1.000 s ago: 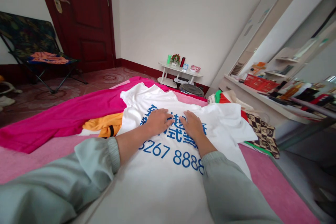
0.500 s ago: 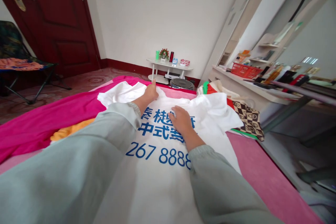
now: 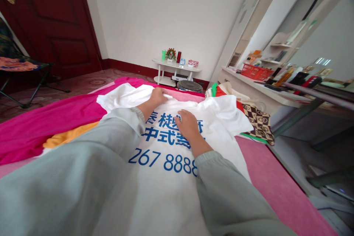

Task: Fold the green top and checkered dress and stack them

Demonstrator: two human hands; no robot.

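A white T-shirt (image 3: 166,191) with blue printed characters and digits lies spread on the pink bed (image 3: 276,188) in front of me. My left hand (image 3: 157,97) reaches to the shirt's far edge near the collar, fingers curled down onto the cloth. My right hand (image 3: 186,124) lies flat on the blue print in the shirt's middle, fingers together and stretched forward. Both my arms wear pale green sleeves.
A magenta cloth (image 3: 49,125) and an orange garment (image 3: 66,137) lie left of the shirt. A heap of clothes with a checkered piece (image 3: 258,123) sits at right. Beyond are a small white table (image 3: 177,70), a dark red door (image 3: 49,22), a folding chair (image 3: 19,66) and a cluttered dresser (image 3: 265,88).
My left hand left the shirt's middle and reached forward to its far edge, then curled down onto the cloth. The right hand stayed on the print. My view turned right.
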